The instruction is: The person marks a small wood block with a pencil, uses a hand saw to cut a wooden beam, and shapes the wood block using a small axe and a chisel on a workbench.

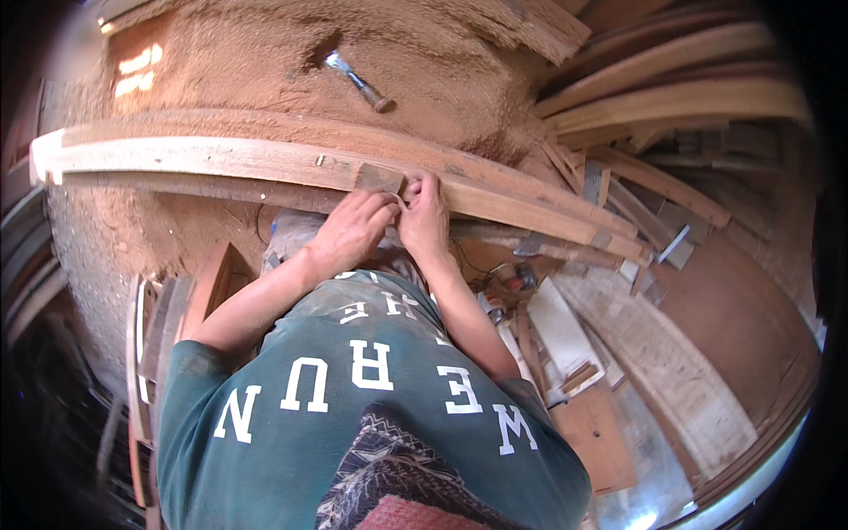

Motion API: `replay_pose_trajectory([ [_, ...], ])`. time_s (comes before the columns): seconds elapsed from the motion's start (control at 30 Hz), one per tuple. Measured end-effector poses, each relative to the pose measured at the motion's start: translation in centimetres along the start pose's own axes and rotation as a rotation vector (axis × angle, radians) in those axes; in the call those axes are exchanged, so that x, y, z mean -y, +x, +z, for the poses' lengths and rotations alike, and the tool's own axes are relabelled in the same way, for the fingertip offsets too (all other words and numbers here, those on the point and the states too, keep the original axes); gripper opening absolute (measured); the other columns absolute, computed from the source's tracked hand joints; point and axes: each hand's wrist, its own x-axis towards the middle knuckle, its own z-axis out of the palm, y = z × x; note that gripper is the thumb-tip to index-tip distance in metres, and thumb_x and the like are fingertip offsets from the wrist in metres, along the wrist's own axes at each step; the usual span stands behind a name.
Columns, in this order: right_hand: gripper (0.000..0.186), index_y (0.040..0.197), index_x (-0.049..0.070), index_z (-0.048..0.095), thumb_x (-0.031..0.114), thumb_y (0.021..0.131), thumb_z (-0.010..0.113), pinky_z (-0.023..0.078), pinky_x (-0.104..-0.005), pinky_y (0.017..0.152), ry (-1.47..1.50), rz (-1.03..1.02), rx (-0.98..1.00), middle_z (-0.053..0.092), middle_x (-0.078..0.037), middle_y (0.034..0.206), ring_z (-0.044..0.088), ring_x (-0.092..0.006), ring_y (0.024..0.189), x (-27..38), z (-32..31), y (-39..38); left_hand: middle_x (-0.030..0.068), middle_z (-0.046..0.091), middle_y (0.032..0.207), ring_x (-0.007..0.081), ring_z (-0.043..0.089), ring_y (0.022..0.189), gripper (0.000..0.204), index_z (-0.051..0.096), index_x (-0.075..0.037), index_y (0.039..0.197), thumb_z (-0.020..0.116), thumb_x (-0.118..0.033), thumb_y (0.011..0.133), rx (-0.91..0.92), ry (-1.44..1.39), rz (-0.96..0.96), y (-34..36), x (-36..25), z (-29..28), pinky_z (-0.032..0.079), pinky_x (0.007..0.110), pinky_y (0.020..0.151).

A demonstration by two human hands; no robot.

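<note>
A long wooden beam (230, 163) runs across in front of me, with a small darker block (378, 177) on it near its middle. My left hand (353, 225) is at the beam's near edge just below the block, its fingers bent and closed together. My right hand (422, 212) is beside it, fingers curled at the block's right end. A small thin pale piece shows between the two hands; I cannot make out what it is or exactly which fingers grip it. A hammer (358, 81) lies in sawdust beyond the beam.
Stacked boards (671, 97) fill the upper right. Planks (645, 353) and a red power tool (517, 281) with a cord lie to my lower right. Upright boards (163, 318) stand at my left. Sawdust (212, 62) covers the area behind the beam.
</note>
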Motion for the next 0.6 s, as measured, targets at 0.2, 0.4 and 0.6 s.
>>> replay_pose_trajectory([
  [0.2, 0.070, 0.142, 0.001, 0.055, 0.013, 0.080, 0.086, 0.049, -0.0481, 0.104, -0.401, -0.510, 0.176, 0.060, -0.018, 0.124, 0.056, -0.0398, 0.125, 1.8, -2.2, 1.1, 0.0163, 0.066, 0.110, 0.0376, 0.064, 0.104, 0.027, 0.065, -0.004, 0.110, 0.072, -0.003, 0.083, 0.071, -0.152, -0.240, -2.4, 0.1, -1.0, 0.055, 0.046, 0.092],
  [0.4, 0.069, 0.139, 0.005, 0.057, 0.026, 0.079, 0.087, 0.041, -0.0521, 0.105, -0.593, -0.651, 0.173, 0.064, -0.015, 0.123, 0.057, -0.0360, 0.121, 0.5, -2.1, 2.7, 0.0143, 0.073, 0.111, 0.0297, 0.071, 0.105, 0.031, 0.066, -0.002, 0.119, 0.076, -0.012, 0.092, 0.003, -0.616, -0.703, -5.4, 1.1, 2.6, 0.057, 0.040, 0.093],
  [0.6, 0.068, 0.135, 0.006, 0.061, 0.028, 0.076, 0.088, 0.038, -0.0520, 0.105, -0.627, -0.782, 0.149, 0.066, -0.013, 0.122, 0.057, -0.0328, 0.122, -0.5, -1.6, 3.3, 0.0083, 0.073, 0.107, 0.0143, 0.069, 0.100, 0.035, 0.066, 0.006, 0.120, 0.074, -0.023, 0.101, -0.195, -1.269, -0.936, -4.9, 2.2, 5.3, 0.057, 0.031, 0.088],
])
